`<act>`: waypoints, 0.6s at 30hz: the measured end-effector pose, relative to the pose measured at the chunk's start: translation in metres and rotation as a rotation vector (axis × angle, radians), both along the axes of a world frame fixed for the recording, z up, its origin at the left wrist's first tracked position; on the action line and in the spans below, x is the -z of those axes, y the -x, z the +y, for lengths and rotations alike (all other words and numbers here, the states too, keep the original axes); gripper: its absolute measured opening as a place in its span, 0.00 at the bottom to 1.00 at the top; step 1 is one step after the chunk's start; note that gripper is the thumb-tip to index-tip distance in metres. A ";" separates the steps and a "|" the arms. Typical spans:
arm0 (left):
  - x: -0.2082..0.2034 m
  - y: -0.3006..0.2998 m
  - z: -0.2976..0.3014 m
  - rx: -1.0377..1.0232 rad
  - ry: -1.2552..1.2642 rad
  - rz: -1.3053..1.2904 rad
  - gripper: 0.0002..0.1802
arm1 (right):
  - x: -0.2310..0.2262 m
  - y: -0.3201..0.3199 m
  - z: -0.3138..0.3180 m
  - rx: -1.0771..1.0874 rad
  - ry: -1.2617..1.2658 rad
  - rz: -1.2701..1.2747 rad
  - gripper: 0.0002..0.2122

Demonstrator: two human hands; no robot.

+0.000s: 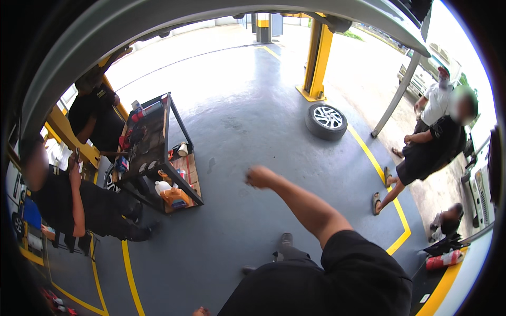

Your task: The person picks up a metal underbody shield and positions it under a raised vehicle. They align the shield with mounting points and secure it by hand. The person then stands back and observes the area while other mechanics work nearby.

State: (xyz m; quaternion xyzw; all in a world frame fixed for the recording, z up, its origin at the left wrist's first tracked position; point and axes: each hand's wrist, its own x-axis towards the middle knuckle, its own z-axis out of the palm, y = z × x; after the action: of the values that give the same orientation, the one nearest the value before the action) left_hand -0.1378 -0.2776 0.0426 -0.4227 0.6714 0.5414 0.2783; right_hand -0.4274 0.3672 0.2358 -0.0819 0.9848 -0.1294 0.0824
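Observation:
My right arm reaches forward over the grey floor [237, 221], and my right hand [259, 177] hangs in the air at its end. Its fingers look curled, but blur hides whether anything is in them. The hand touches no tool or surface that I can see. Nearest to it, on the left, stands a black tool cart [149, 134] with dark, red and blue items on top. White and orange bottles [175, 196] sit on its lower shelf. Only a sliver of my left hand [201, 312] shows at the bottom edge; its fingers are mostly cut off.
A wheel with a tyre [327, 121] lies flat near a yellow lift post [319, 58]. A raised car body [105, 31] arches overhead. Two people stand left of the cart, two at the right by a yellow floor line [377, 163]. A red cylinder [444, 259] lies lower right.

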 end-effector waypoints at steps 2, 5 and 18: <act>-0.018 0.020 -0.005 0.005 0.038 0.060 0.20 | 0.083 -0.093 0.032 0.227 0.051 -0.296 0.16; -0.043 0.039 0.005 0.046 0.076 0.089 0.20 | 0.166 -0.249 0.073 0.659 0.472 -0.350 0.16; -0.067 0.130 0.299 0.680 0.196 0.003 0.21 | 0.222 -0.383 0.264 1.150 0.795 -0.454 0.12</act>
State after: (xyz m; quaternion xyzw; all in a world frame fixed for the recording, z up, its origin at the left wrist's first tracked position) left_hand -0.2682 0.0212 0.1093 -0.1989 0.8227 0.3516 0.3999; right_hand -0.0444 0.6310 0.0138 0.4525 0.7096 -0.5134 0.1674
